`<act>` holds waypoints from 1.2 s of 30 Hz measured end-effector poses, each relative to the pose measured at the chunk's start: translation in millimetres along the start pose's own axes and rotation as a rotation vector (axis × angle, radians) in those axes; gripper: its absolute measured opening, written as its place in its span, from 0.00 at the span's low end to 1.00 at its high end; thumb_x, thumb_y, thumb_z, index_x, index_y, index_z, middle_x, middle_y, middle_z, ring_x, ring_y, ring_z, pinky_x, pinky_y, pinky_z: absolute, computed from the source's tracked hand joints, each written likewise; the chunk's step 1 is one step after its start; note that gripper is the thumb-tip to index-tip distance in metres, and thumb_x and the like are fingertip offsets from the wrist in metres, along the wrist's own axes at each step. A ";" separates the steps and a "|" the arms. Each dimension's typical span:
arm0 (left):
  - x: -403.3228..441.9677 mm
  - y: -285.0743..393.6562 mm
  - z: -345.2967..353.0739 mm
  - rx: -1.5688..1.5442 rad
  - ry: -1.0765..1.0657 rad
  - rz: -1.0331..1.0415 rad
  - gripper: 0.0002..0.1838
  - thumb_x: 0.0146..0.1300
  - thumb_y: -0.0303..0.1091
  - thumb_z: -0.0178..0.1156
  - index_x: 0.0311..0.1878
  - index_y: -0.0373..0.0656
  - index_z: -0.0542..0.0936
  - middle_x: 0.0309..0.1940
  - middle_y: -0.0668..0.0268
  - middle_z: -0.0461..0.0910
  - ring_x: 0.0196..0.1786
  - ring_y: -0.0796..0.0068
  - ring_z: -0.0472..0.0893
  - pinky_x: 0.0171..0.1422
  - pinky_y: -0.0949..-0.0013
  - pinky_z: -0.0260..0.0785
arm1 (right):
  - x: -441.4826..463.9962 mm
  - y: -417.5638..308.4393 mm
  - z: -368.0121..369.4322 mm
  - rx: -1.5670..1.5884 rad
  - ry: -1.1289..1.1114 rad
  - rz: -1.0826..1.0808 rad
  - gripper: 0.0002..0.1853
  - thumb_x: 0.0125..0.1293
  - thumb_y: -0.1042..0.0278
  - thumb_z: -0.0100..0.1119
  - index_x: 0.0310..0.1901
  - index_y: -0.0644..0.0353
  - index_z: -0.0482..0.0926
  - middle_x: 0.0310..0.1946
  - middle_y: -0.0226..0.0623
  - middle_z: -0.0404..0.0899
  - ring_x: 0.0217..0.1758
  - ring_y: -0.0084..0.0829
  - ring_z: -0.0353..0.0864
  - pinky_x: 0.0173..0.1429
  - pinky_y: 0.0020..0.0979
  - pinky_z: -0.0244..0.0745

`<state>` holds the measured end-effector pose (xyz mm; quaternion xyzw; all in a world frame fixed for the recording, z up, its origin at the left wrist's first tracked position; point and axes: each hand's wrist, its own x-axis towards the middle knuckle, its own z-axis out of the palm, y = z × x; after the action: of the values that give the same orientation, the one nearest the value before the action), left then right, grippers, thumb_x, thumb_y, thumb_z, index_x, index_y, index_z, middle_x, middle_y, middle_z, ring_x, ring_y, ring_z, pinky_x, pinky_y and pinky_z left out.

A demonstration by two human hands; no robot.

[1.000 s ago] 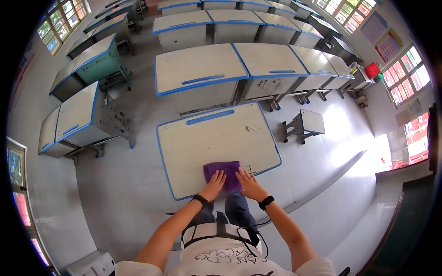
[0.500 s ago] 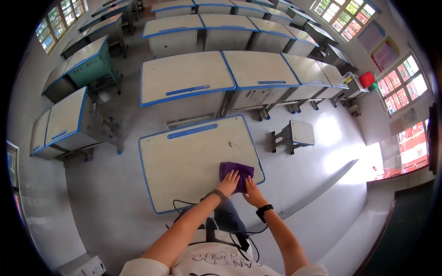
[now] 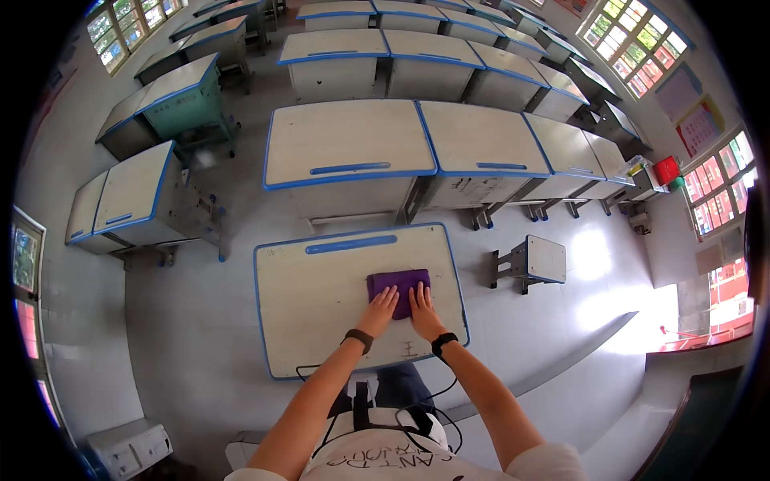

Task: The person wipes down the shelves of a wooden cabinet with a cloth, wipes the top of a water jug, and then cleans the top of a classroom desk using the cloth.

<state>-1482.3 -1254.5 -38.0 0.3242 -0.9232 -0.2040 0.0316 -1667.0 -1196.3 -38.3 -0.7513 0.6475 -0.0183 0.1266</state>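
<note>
A purple cloth (image 3: pixel 399 280), folded into a rough rectangle, lies flat on the right half of a pale desk (image 3: pixel 309 301) with blue edging. My left hand (image 3: pixel 380 311) rests on the cloth's lower left part, fingers stretched out. Beside it, my right hand (image 3: pixel 425 311) lies on the lower right part, its fingers also straight and flat. The two hands are a little apart, and neither grips the cloth. Dark scribbles (image 3: pixel 409 349) show on the desktop between my forearms.
Beyond my desk stands a row of joined desks (image 3: pixel 345 144), with more rows behind. A small stool (image 3: pixel 545 260) is to the right on the grey floor. More desks (image 3: pixel 128 192) stand at the left. A black cable (image 3: pixel 305 371) hangs near the desk's front edge.
Both hands and the cloth have moved left and farther from me across the desktop. The cloth lies flatter and squarer. Scribbles on the desk now show. My view has shifted slightly.
</note>
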 end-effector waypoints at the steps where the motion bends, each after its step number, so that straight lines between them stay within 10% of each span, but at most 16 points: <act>1: -10.1 -7.5 -4.4 -0.019 0.022 -0.018 0.37 0.58 0.17 0.49 0.73 0.33 0.54 0.76 0.51 0.49 0.77 0.53 0.51 0.79 0.57 0.47 | 8.4 -10.3 -1.4 0.001 -0.009 -0.020 0.40 0.59 0.72 0.56 0.72 0.69 0.51 0.73 0.64 0.41 0.76 0.64 0.45 0.75 0.50 0.53; 18: -199.3 -20.1 -36.7 -0.206 -0.016 -0.207 0.36 0.55 0.16 0.50 0.71 0.31 0.58 0.74 0.47 0.53 0.77 0.47 0.51 0.78 0.54 0.48 | -12.6 -161.7 35.3 -0.143 0.084 -0.420 0.28 0.63 0.70 0.51 0.63 0.75 0.64 0.69 0.62 0.56 0.74 0.52 0.56 0.75 0.43 0.56; 36: -82.2 58.8 23.5 -0.167 -0.192 0.380 0.34 0.59 0.19 0.49 0.72 0.34 0.58 0.75 0.52 0.52 0.77 0.53 0.51 0.80 0.57 0.46 | -159.7 -77.0 3.6 0.219 0.061 0.306 0.28 0.61 0.82 0.46 0.65 0.70 0.63 0.68 0.60 0.59 0.72 0.54 0.59 0.72 0.42 0.61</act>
<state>-1456.4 -1154.4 -30.1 0.1201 -0.9463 -0.2999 0.0082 -1617.4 -1029.5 -3.5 -0.6248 0.7519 -0.0919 0.1895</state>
